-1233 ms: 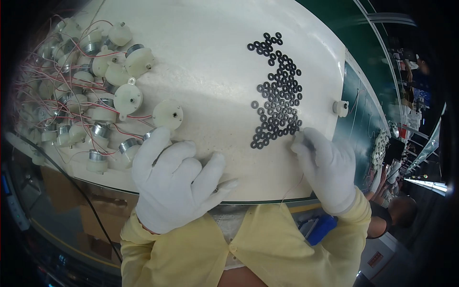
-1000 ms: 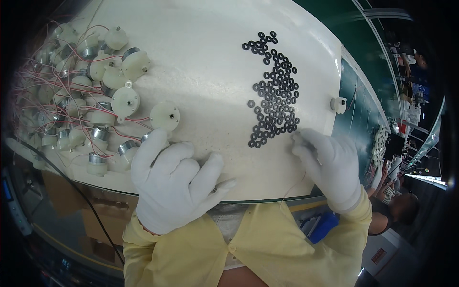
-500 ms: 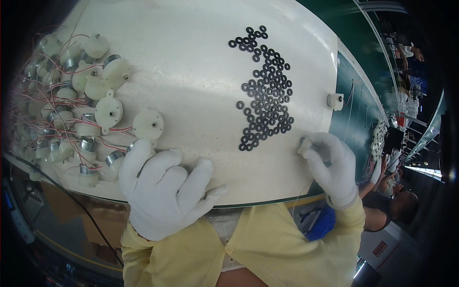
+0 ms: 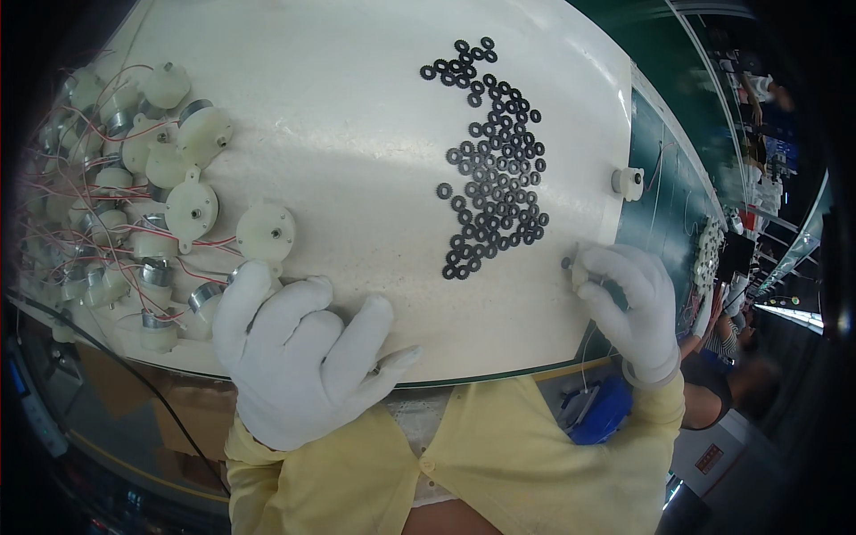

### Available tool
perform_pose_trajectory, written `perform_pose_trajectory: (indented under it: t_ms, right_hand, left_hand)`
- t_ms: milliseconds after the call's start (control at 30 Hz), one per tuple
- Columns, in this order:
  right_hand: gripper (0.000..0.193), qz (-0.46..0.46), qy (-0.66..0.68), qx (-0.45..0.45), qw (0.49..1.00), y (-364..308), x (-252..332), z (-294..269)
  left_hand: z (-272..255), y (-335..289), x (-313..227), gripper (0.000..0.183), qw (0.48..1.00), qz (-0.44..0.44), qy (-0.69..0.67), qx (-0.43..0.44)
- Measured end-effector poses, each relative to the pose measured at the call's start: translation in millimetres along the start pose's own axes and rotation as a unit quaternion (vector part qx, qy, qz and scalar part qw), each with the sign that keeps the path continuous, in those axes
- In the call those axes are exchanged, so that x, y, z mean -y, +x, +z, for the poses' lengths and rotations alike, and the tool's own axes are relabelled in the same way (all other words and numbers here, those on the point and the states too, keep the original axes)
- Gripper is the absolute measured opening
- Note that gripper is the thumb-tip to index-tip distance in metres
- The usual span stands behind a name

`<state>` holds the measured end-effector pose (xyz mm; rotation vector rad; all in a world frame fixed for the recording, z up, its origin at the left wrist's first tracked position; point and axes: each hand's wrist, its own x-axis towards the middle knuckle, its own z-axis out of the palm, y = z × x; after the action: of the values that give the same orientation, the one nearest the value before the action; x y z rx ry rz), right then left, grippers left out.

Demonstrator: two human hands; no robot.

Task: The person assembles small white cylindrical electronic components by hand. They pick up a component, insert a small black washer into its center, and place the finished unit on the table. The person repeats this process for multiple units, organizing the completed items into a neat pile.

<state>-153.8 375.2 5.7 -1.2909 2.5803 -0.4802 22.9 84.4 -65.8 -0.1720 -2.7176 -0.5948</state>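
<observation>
White gloves cover both hands. At lower left, my left hand [image 4: 308, 361] rests at the table edge, fingers bent and spread apart, seemingly holding nothing. Its leftmost finger lies over or against a gear motor whose round white plastic housing [image 4: 266, 234] shows just above the fingertips. My right hand [image 4: 631, 303] is closed in a pinch at the right edge on a small off-white part [image 4: 580, 267], with a dark round tip toward the left. The glove hides most of this part. A thin wire hangs below that hand. Small black toothed rings [image 4: 490, 209] lie loosely spread between the hands.
Several gear motors [image 4: 192, 209] with red wires crowd the white table's [image 4: 357, 178] left side. One white gear motor [image 4: 628, 184] stands at the right edge beside a green surface [image 4: 664, 196]. A blue object [image 4: 602, 412] sits below my right hand. Other people are at far right.
My right hand has shifted slightly right with the small off-white part still pinched in it. My left hand keeps its pose, and the view has shifted a little.
</observation>
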Motion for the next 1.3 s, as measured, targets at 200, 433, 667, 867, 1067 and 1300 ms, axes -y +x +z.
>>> perform_pose_trajectory:
  t_ms: [200, 433, 667, 867, 1067, 1300]
  right_hand:
    - [0.03, 0.036, -0.015, 0.012, 0.999, 0, 7, 1]
    - [0.026, 0.035, -0.081, 0.039, 0.995, 1, 14, -6]
    - [0.023, 0.021, -0.146, 0.109, 0.983, 9, 19, -16]
    - [0.02, 0.007, -0.178, 0.129, 0.976, 11, 22, -16]
    - [0.02, 0.018, -0.173, 0.132, 0.976, 8, 24, -16]
    - [0.023, 0.191, 0.033, -0.068, 0.979, -22, -17, 14]
  left_hand:
    - [0, 0, 0, 0.043, 1.0, 0.0, 0.0, -0.003]
    - [0, 0, 0, 0.041, 1.0, 0.001, -0.001, -0.005]
    - [1, 0, -1, 0.042, 1.0, -0.003, -0.002, -0.006]
    - [0, -1, -2, 0.042, 1.0, -0.009, 0.002, 0.0]
    - [-4, 4, -1, 0.042, 1.0, 0.0, 0.016, 0.003]
    - [-4, 3, -1, 0.045, 1.0, 0.011, 0.018, -0.004]
